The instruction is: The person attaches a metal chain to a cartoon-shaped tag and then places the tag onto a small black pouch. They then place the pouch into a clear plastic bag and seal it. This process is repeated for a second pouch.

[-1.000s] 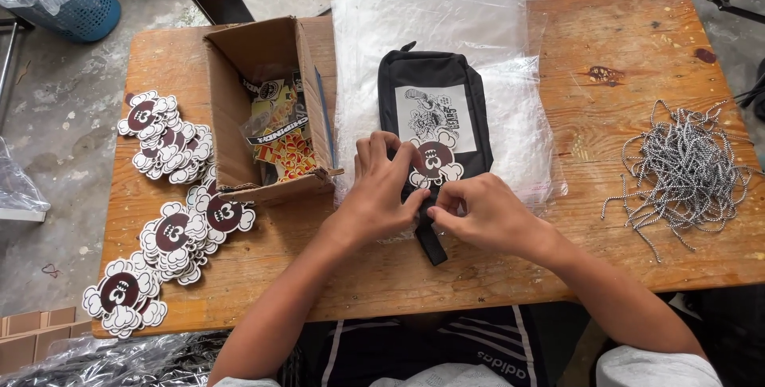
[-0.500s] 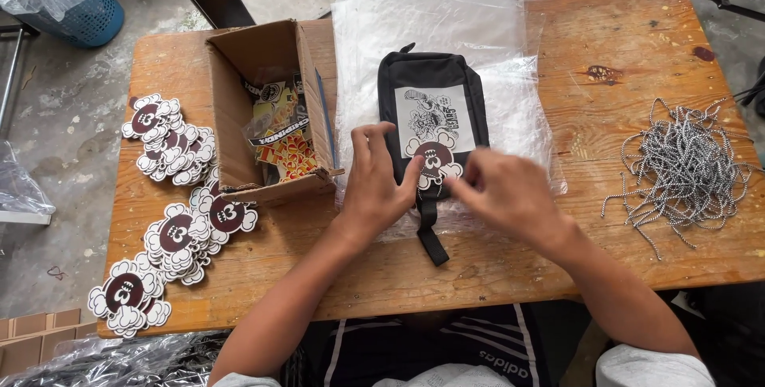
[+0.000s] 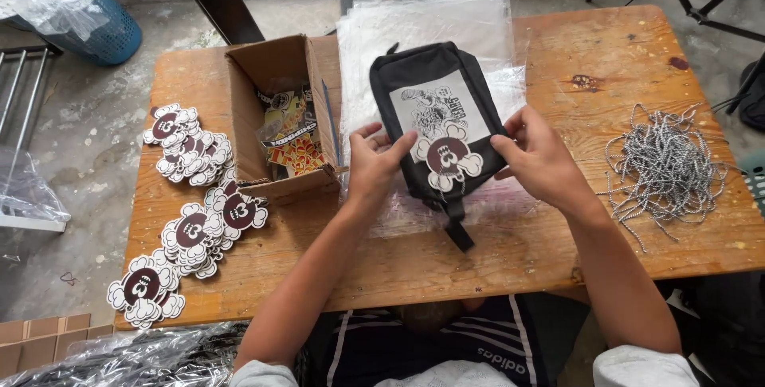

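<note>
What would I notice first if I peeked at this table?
Probably the black pouch in the middle of the wooden table, held at its sides by the left hand and right hand. A brown and white skull tag lies on it. More such tags line the table's left side.

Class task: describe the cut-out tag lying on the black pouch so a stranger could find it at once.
On the wooden table, find the black pouch between the two hands. At its lower middle lies a brown-and-white cloud-edged tag, the only one apart from the tag piles at the table's left.
</note>
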